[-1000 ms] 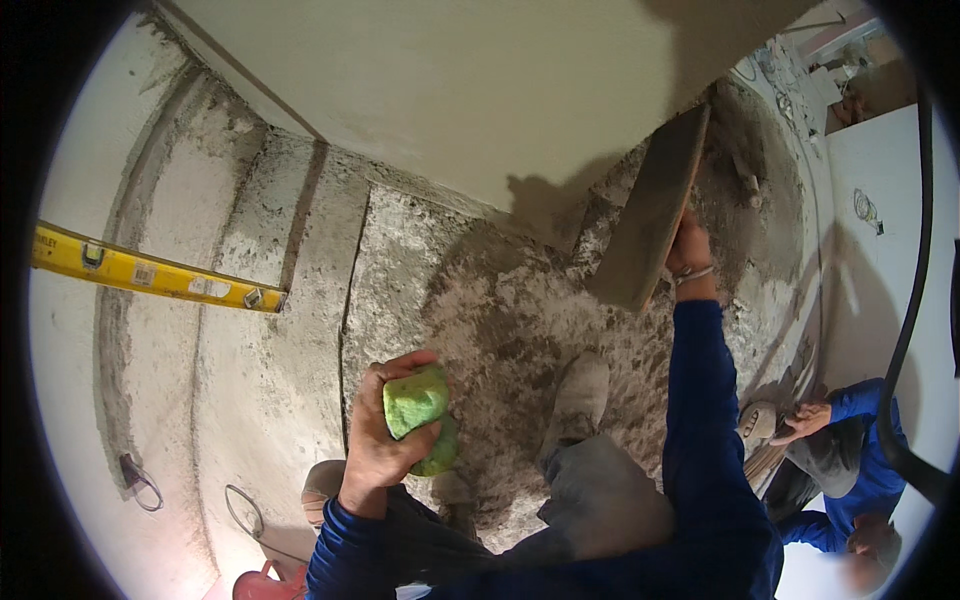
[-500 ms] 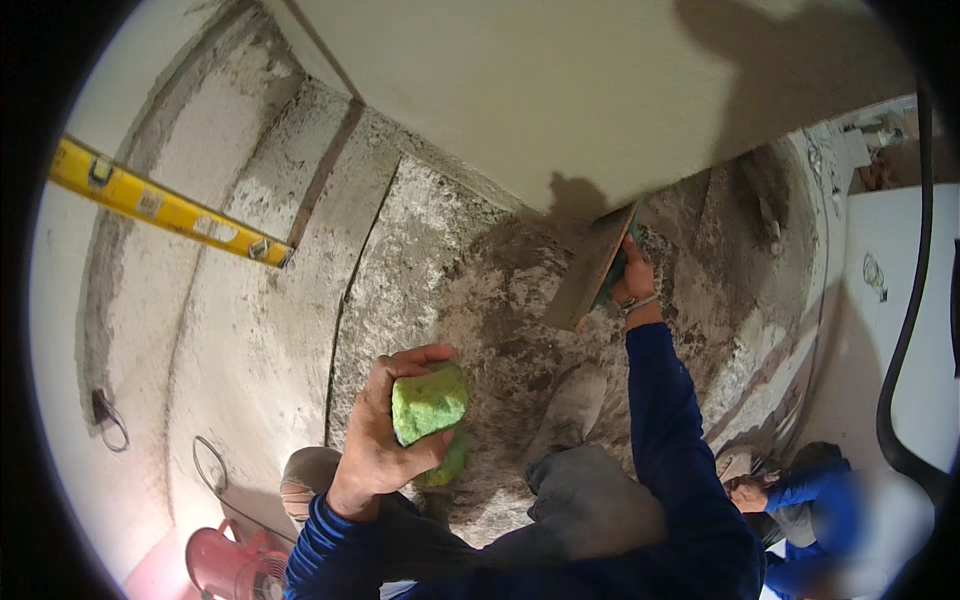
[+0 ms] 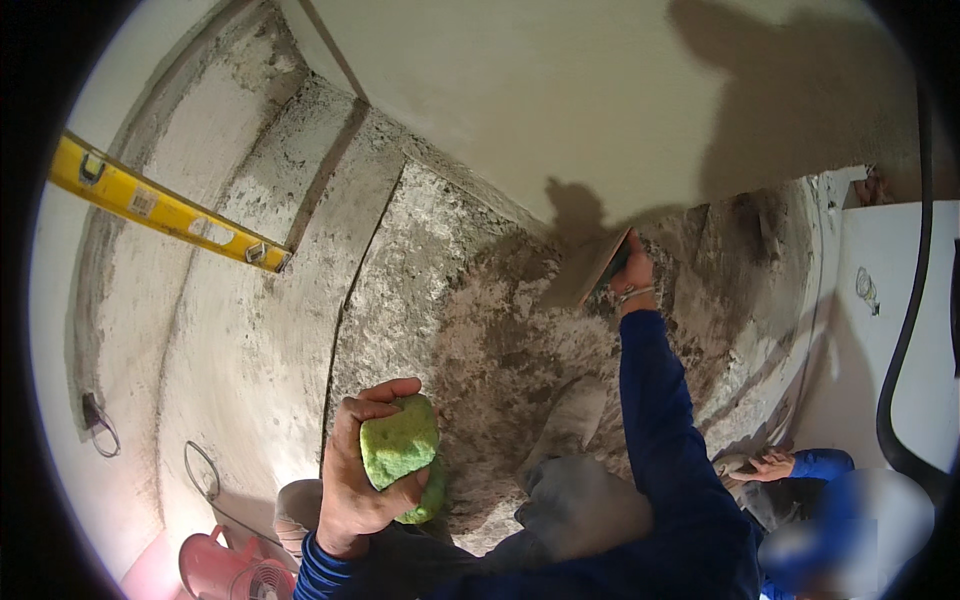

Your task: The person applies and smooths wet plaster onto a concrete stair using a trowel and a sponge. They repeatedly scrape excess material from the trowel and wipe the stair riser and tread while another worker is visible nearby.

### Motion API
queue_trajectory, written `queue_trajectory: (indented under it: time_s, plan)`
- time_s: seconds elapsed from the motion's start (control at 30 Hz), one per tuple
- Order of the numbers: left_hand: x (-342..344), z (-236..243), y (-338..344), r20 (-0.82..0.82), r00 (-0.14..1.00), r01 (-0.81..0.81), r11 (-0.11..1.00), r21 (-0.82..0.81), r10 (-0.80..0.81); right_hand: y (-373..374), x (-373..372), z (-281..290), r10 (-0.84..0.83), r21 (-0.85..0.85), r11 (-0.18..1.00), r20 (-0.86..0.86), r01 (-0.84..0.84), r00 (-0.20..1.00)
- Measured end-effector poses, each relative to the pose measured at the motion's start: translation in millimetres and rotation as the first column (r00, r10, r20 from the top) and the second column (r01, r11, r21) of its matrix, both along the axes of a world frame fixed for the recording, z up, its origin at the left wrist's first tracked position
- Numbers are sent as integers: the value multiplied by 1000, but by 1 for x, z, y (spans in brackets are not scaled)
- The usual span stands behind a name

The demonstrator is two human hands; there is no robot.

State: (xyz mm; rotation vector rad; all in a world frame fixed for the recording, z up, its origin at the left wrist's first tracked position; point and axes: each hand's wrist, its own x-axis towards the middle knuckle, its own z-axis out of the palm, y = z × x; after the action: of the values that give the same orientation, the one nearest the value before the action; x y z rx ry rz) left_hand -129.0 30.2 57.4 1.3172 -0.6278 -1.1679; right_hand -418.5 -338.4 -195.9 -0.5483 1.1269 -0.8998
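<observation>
A lumpy green sponge (image 3: 400,443) is gripped in my left hand (image 3: 352,485), thumb below and fingers over its top. It hangs in the air in front of my knees. Stretched far ahead, my right hand (image 3: 636,272) is closed around the handle of a flat plastering float (image 3: 590,272), seen nearly edge-on. The float lies close to the lower edge of the smooth pale plastered wall (image 3: 560,110); whether its face touches the wall I cannot tell. My hand hides most of the handle.
A yellow spirit level (image 3: 165,205) is at the left. Beneath me lies a rough, mortar-stained surface (image 3: 480,340). A red fan (image 3: 215,570) stands at the lower left. Another person's hand (image 3: 772,464) shows at the lower right, near a black hose (image 3: 905,340).
My left hand with the sponge has shifted left and slightly down. The float in my right hand has turned and moved slightly up, closer to the wall. The other person's hand has also moved.
</observation>
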Motion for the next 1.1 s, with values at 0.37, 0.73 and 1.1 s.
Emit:
queue_trajectory:
  time_s: [0.37, 0.73, 1.1]
  plan:
    - [-8, -19, -24, -132, 968, 216, 976, -12, -215, -67, -46, 228, -19, -398, 917, 37, 32, 999]
    - [-11, -20, -31, -412, 899, 147, 989, -29, -146, 135, -64, 208, -370, -455, 830, -16, 323, 929]
    - [-17, -12, -37, -304, 934, 204, 979, 27, -186, 221, -53, 215, -536, -443, 287, -809, -849, 240]
